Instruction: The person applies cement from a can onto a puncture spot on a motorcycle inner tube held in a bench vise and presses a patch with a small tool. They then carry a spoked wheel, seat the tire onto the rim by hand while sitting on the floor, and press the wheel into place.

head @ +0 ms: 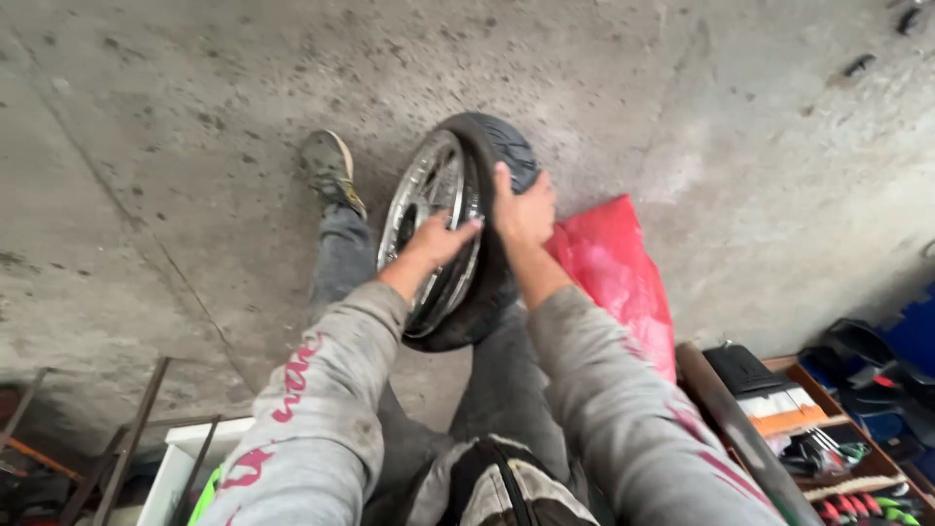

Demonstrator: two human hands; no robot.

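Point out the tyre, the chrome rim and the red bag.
tyre (506, 146), head view, on the black tread near the top.
chrome rim (429, 185), head view, on the shiny spokes.
red bag (614, 263), head view, on its middle.

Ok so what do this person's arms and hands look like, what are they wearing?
Both arms wear loose, grubby light-grey sweatshirt sleeves with red lettering along them. The left hand and right hand are bare: no gloves, and no rings or watch visible.

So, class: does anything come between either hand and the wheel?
Nothing visible does. The left hand rests on the chrome rim, and the right hand grips the black tyre directly.
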